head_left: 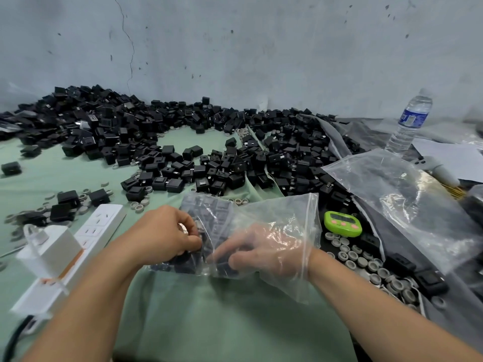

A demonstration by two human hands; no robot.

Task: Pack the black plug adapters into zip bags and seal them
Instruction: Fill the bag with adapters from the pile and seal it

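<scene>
A clear zip bag (274,212) lies on the green cloth in front of me, with several black plug adapters (209,212) inside it. My right hand (264,250) is inside the bag up to the wrist, fingers curled around black adapters near its bottom. My left hand (167,232) grips the bag from outside at its left edge, fingers curled and pinching the plastic beside an adapter. A large heap of loose black plug adapters (183,142) spreads across the cloth behind the bag.
A white power strip (78,246) with a white charger lies at the left. A green timer (343,222), grey rings (366,262), spare clear bags (407,199) and a water bottle (410,121) are at the right. A grey wall closes the back.
</scene>
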